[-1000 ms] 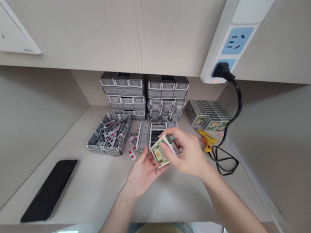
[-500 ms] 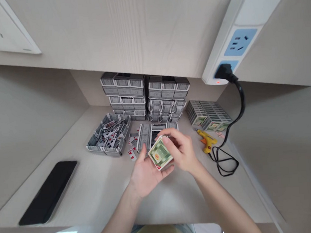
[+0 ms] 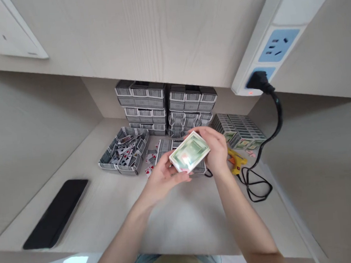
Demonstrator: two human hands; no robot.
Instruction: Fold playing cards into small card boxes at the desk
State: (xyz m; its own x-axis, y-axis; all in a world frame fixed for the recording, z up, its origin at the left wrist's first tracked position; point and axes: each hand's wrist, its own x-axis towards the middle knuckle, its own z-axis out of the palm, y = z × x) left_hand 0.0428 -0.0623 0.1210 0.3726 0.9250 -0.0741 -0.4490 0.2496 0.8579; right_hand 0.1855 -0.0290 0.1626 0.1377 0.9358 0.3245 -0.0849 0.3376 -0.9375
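Between my two hands is a green-and-white playing card box (image 3: 190, 151), tilted, with glare on its face. My left hand (image 3: 163, 177) grips its lower left end, thumb along the near edge. Around the upper right end are the fingers of my right hand (image 3: 215, 148); some of them are hidden behind the box. Below and behind it lies a structure of folded grey-backed cards (image 3: 164, 147), partly covered by my hands. Loose playing cards (image 3: 150, 158) lie at its left side.
A tray made of cards (image 3: 130, 170) holds loose cards at the left. Card-built boxes (image 3: 142, 101) are stacked at the back, with packed card boxes (image 3: 242, 130) to their right. A yellow glue gun (image 3: 238, 162), its black cord (image 3: 279, 115), a power strip (image 3: 273, 46) and a black phone (image 3: 57, 213) are nearby.
The card box has moved up and right and now shows its whole long face. My left fingers have closed from an open palm onto its end. The view has shifted slightly.
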